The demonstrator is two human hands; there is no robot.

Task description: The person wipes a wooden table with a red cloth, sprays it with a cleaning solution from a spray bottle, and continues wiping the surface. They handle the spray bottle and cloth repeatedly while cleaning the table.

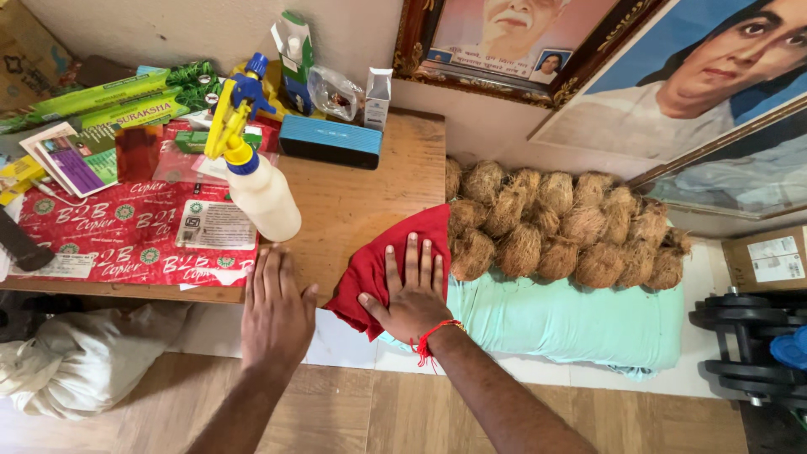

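My right hand lies flat, fingers spread, on a red cloth draped over the right front corner of a low wooden table. A red thread band circles that wrist. My left hand rests open, palm down, on the table's front edge, holding nothing. Just beyond its fingertips stands a white spray bottle with a yellow and blue trigger head.
A red paper package, booklets, a blue box and small cartons crowd the table's left and back. Several husked coconuts lie on a folded teal cloth. Framed portraits lean on the wall. Dumbbells stand right, a white sack left.
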